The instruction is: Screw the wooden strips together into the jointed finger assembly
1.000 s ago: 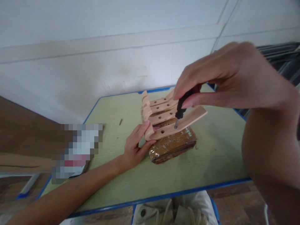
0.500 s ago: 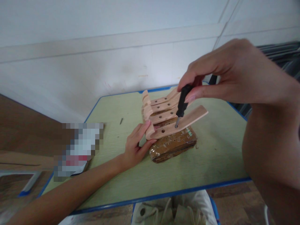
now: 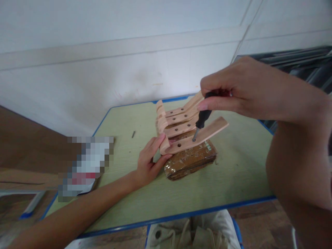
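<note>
My right hand [image 3: 233,91] is closed round the black handle of a screwdriver [image 3: 203,118]. The screwdriver leans, its metal tip down in a hole of the nearest wooden hook [image 3: 209,133]. That hook is a pale bent strip with a curled left end and a second hole beside the tip. My left hand [image 3: 151,159] pinches the curled end between thumb and fingers. Several similar wooden hooks [image 3: 176,119] stand in a row behind it, their far ends partly hidden by my right hand. Under the front hook lies a brown block wrapped in clear tape [image 3: 190,160].
A small dark screw or pin [image 3: 133,134] lies on the pale green table [image 3: 124,159], which has a blue edge. At the left is a blurred-out white packet [image 3: 88,166]. A white wall [image 3: 103,79] rises behind, and dark stacked things [image 3: 311,65] stand at the right.
My right hand has lowered and turned round the screwdriver handle, its knuckles now lower. The tip stays in the same hole. My left hand keeps its hold on the hook.
</note>
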Tool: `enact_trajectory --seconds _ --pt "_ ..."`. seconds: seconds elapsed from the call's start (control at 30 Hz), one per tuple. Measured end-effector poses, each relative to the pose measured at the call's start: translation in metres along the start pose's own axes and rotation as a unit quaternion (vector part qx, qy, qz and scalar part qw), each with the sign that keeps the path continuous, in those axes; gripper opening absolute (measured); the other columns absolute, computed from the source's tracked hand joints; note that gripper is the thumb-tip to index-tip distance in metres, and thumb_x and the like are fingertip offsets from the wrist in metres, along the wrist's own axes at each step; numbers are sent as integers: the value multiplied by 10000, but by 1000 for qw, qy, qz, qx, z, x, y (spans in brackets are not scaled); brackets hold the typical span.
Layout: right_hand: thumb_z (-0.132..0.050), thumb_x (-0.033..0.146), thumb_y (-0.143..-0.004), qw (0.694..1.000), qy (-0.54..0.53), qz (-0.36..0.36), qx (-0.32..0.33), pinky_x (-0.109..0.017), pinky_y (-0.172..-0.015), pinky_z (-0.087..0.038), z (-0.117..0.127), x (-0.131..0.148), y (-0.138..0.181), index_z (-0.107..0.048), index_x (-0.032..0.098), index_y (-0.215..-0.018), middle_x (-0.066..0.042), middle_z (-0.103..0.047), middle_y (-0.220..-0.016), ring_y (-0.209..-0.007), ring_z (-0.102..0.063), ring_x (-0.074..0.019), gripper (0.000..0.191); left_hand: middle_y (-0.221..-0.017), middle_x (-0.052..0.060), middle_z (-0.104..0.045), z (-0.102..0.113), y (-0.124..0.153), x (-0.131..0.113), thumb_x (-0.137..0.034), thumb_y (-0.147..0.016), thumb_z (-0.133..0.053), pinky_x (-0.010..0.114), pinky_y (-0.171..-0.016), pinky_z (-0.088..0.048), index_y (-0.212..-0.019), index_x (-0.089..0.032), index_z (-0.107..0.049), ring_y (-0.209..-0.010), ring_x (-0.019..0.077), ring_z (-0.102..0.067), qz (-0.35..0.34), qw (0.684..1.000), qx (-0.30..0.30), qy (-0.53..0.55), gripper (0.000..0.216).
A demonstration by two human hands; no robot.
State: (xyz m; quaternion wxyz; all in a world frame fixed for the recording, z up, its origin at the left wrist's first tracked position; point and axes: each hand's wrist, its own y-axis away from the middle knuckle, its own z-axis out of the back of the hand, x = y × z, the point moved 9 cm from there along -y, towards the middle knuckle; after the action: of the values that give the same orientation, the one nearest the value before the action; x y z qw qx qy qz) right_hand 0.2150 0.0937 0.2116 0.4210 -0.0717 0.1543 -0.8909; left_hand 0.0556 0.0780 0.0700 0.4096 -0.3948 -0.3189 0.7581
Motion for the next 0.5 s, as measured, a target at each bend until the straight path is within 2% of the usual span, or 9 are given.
enact_trajectory --seconds 0.13,0.23,0.33,0.43,0.5 --pt "-404 520 -941 998 14 -54 -23 -331 -541 -119 0 -10 -3 -308 153 -535 43 -182 -497 -487 -160 -82 555 -1007 80 -679 1 0 0 -274 -853 -654 289 -749 -565 -1411 -212 -399 -859 185 -648 3 1000 -3 -16 617" --pt "-384 569 -921 996 28 -71 -45 -330 -526 -113 -2 -15 -5 -297 157 -496 39 -164 -477 -471 -167 -84 599 -1040 85 -677 0 0 -1 -260 -852 -655 305 -786 -564 -1420 -221 -384 -900 193 -649 1 1000 1 -9 630" --pt "-379 522 -945 999 27 -20 -42 -321 -530 -172 -5 -7 -7 -466 160 -550 31 -317 -474 -475 -241 -89 542 -1076 89 -668 -1 0 1 -251 -850 -658 323 -822 -559 -1427 -229 -370 -939 201 -649 6 1000 6 6 645" --pt "-443 426 -956 998 -13 52 -22 -291 -588 -282 -4 10 -6 -640 143 -805 8 -560 -661 -559 -391 -85 376 -1085 86 -674 0 0 0 -246 -853 -655 326 -837 -556 -1429 -232 -368 -950 203 -650 3 1000 4 18 644" --pt "-485 378 -946 996 -43 78 -22 -261 -623 -334 1 18 -3 -659 128 -917 -2 -622 -763 -612 -460 -73 306 -1087 82 -686 1 -2 -2 -240 -853 -655 314 -840 -555 -1430 -229 -370 -953 200 -650 -10 1000 1 17 644"
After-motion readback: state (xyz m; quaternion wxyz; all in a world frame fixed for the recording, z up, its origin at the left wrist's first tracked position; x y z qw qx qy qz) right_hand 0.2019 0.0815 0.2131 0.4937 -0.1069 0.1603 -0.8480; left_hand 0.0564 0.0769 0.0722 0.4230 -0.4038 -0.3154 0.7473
